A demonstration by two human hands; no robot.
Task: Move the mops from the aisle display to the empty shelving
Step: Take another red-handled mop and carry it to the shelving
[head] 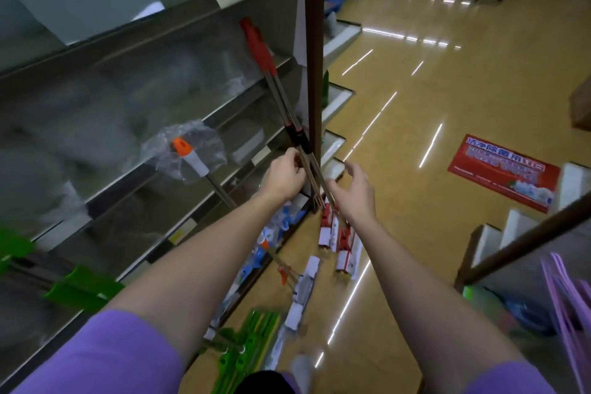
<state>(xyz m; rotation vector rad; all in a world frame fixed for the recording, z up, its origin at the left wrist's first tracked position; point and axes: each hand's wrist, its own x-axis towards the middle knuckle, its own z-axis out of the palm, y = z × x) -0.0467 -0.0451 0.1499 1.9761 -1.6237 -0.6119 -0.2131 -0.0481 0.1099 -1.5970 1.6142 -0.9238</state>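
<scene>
Your left grip [283, 177] pinches two steel-shafted mops [295, 128] with red handles; your right grip [355, 190] hovers open. They lean against the shelving [179, 99], handles up-left, heads on the floor [447, 105].

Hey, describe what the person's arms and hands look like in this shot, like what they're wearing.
Both arms are bare from the short purple sleeves down: the left purple sleeve and the right purple sleeve end above the elbows. The left hand and right hand are bare, without gloves. No watch, bracelet or ring is visible.
</scene>
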